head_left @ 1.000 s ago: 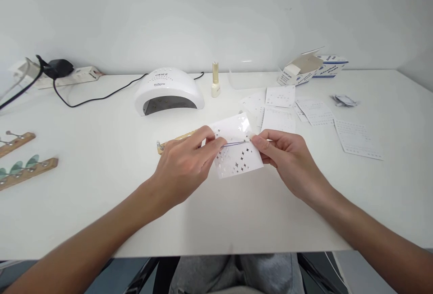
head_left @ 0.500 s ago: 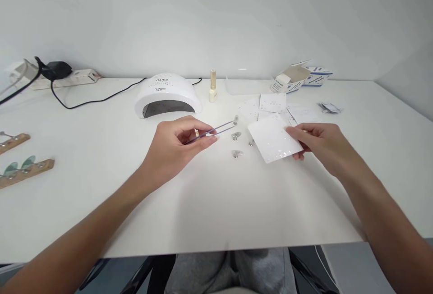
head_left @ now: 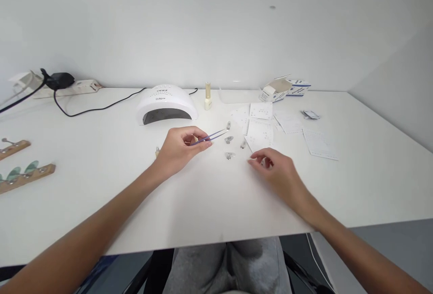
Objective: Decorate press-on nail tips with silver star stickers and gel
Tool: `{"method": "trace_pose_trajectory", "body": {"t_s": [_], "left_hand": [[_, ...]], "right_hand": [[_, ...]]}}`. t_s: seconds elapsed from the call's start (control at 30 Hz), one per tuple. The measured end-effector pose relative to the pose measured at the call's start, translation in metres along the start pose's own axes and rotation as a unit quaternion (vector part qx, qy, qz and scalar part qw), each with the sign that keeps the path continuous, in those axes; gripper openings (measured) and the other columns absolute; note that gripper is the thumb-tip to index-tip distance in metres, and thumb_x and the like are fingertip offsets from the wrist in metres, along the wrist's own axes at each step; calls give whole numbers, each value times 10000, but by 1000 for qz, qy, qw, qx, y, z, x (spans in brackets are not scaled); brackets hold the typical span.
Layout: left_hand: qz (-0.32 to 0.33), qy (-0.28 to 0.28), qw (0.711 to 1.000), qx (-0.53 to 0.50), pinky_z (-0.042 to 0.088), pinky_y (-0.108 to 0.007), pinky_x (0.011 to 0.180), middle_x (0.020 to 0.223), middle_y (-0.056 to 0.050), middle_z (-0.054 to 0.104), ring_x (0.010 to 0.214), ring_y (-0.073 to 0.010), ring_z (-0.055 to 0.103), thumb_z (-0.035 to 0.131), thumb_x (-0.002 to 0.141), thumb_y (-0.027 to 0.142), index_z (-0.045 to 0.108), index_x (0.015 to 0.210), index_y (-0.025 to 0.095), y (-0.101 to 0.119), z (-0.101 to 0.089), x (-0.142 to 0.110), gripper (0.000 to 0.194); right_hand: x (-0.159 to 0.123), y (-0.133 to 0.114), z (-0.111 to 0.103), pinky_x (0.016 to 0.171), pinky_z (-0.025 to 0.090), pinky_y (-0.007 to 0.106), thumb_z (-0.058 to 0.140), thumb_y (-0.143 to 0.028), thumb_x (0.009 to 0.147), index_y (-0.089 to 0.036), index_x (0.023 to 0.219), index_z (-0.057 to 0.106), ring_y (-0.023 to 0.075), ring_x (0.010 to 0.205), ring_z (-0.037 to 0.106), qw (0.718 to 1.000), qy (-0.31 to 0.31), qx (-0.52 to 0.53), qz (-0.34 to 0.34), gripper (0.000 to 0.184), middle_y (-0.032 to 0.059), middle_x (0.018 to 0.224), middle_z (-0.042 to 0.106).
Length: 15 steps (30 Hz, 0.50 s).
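Blue tweezers (head_left: 211, 138) are pinched between the thumb and fingers of my left hand (head_left: 181, 147). Their points reach a clear nail tip (head_left: 228, 125); whether they grip it I cannot tell. Other clear nail tips on small metal stands, one in the middle (head_left: 229, 140), one nearer me (head_left: 230, 155) and one to the right (head_left: 243, 144), are close by. My right hand (head_left: 275, 167) is curled over the table with thumb and forefinger together, beside the near corner of a white sticker sheet (head_left: 260, 134). Anything inside that pinch is hidden.
A white nail lamp (head_left: 165, 100) and a gold-capped polish bottle (head_left: 207, 98) stand behind. More sheets lie right, one apart (head_left: 320, 144), with small packets (head_left: 310, 114) and an opened box (head_left: 275, 89). Wooden holders with green nail tips (head_left: 27, 177) are left. A black cable (head_left: 101, 110) crosses the back.
The sheet my right hand held is out of it, and a sheet now lies at the right. That hand has moved left, towards the nail tips. My left hand still holds the tweezers.
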<state>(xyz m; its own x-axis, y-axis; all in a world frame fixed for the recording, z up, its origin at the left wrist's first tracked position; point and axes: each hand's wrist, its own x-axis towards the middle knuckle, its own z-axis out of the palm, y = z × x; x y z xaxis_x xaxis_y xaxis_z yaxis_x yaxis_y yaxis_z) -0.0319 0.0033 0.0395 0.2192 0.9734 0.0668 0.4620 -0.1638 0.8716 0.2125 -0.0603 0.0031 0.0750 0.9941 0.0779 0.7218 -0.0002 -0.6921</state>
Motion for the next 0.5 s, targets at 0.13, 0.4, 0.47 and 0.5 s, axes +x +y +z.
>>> {"method": "trace_pose_trajectory", "body": {"t_s": [0.13,0.4,0.47,0.5], "left_hand": [[5,4,1000,-16,333,-210,477,748,-43,659,601,-108,541,716,712,402,682,761,171,-1,-2,0,238],[48,-7,998,-47,335,-213,469,753,-43,666,583,-102,534,698,732,389,678,764,165,0,-6,-4,227],[51,-6,997,-51,331,-214,466,745,-41,664,576,-100,526,699,730,385,679,765,165,1,-6,-4,224],[50,-6,997,-53,331,-214,466,746,-41,665,577,-101,529,700,730,386,679,766,166,2,-7,-5,224]], "right_hand": [[0,-10,24,729,426,367,586,-349,840,-247,979,656,201,756,547,1000,-9,-5,-27,186,24,874,661],[7,-18,38,786,428,395,630,-349,798,-246,960,668,231,832,552,999,5,14,-39,195,31,881,672],[4,-19,39,787,426,393,637,-354,792,-245,952,662,228,826,546,999,8,22,-42,195,30,880,670],[3,-18,39,785,424,390,632,-354,796,-246,939,659,224,819,541,999,10,24,-44,181,29,877,666]]}}
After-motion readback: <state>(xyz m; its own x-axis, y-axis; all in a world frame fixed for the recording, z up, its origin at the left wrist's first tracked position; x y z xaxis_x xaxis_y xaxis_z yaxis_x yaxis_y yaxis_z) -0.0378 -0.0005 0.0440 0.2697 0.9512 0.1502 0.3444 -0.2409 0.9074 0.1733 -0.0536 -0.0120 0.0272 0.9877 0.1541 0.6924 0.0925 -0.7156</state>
